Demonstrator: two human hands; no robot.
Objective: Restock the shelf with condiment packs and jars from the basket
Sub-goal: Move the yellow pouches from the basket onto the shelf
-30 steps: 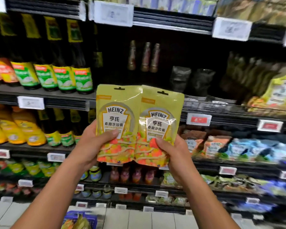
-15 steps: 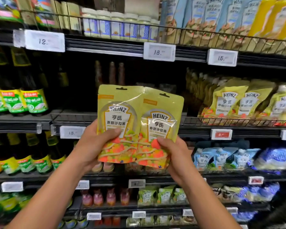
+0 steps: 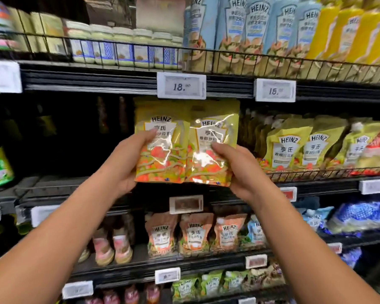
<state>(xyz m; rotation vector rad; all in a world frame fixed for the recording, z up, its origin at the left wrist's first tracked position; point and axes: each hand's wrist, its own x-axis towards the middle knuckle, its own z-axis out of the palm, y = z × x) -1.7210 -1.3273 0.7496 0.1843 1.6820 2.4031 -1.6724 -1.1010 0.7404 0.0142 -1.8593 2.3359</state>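
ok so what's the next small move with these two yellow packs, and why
Probably ease the two held packs forward and set them down left of the matching shelf packs. The left hand and right hand grip one each, side by side at that shelf's height, before a darker stretch beside that row.
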